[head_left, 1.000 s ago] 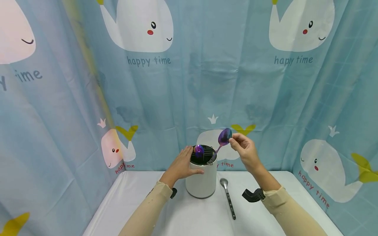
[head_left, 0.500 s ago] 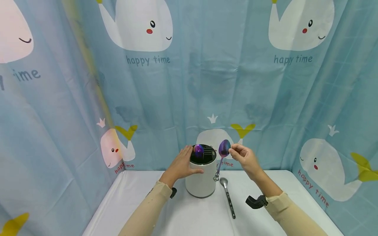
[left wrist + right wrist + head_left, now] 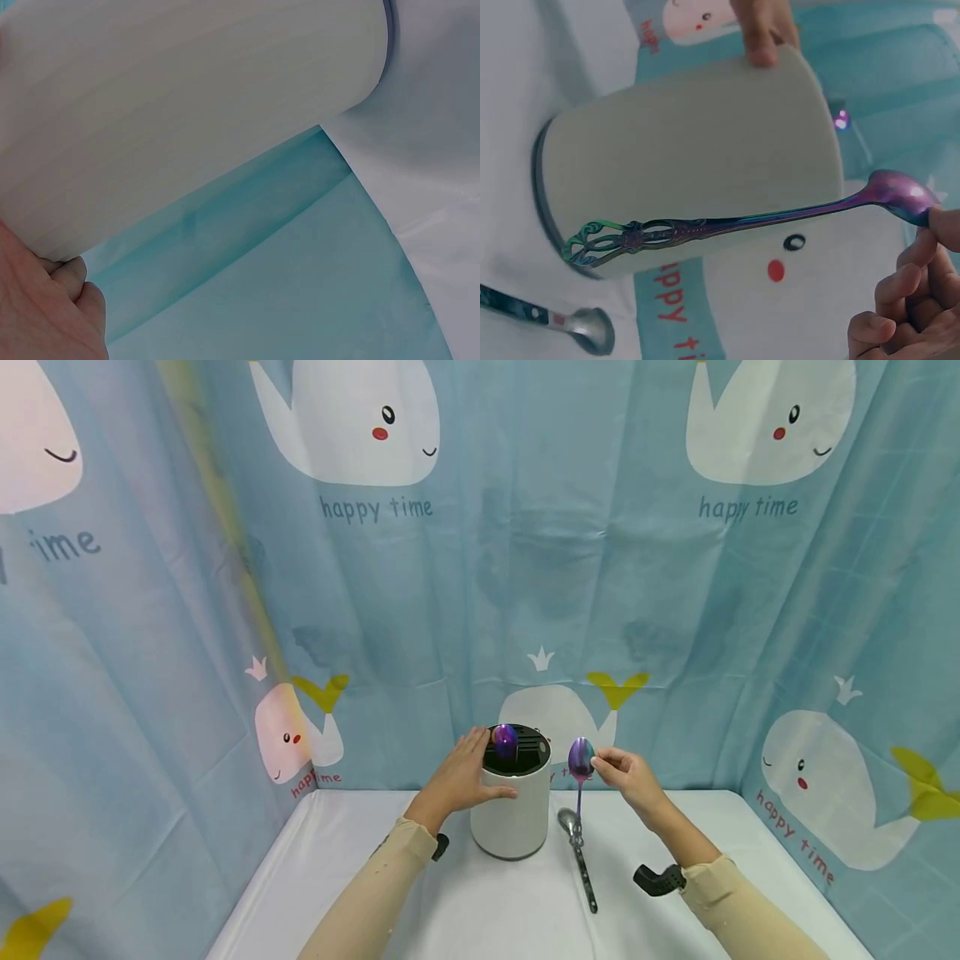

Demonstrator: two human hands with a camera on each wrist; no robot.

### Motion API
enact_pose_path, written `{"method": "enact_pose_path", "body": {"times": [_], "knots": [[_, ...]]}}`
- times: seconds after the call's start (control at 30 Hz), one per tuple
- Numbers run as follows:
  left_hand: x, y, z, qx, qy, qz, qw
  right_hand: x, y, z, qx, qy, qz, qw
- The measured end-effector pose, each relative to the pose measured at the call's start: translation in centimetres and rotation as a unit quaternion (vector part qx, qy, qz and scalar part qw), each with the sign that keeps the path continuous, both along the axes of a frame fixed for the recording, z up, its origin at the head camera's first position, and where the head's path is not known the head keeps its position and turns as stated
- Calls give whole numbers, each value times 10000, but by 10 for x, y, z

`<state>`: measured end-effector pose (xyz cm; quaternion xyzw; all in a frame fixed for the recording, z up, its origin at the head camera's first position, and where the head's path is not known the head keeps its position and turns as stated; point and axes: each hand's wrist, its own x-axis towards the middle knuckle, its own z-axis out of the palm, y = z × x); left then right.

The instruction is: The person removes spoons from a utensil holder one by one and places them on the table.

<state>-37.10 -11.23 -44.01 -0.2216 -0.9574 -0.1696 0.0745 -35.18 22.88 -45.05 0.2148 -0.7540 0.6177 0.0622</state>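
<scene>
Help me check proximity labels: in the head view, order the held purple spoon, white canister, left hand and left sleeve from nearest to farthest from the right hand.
1. Purple spoon: pinched by the right hand.
2. White canister: upright, to that hand's left.
3. Left hand: touching the canister's left side.
4. Left sleeve: farthest, below the left hand.

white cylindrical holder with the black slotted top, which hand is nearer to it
Left. The left hand holds the white cylindrical holder at its left side near the rim; the right hand is apart from it, off to its right, pinching an iridescent purple metal spoon.
</scene>
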Motion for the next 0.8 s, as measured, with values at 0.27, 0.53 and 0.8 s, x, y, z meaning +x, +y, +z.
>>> {"method": "enact_pose_path", "body": {"times": [0.27,0.53,0.8], "knots": [[-1,0,1,-29,29,8,10000,-12,14,-15,235,-744,-381,9962],[1,1,1,-41,-35,12,10000,-16,25,-29,412,-1468,-561,9867],[4,1,3,33,-73,21,10000,-23,31,-45,332,-1903,-345,9806]]}}
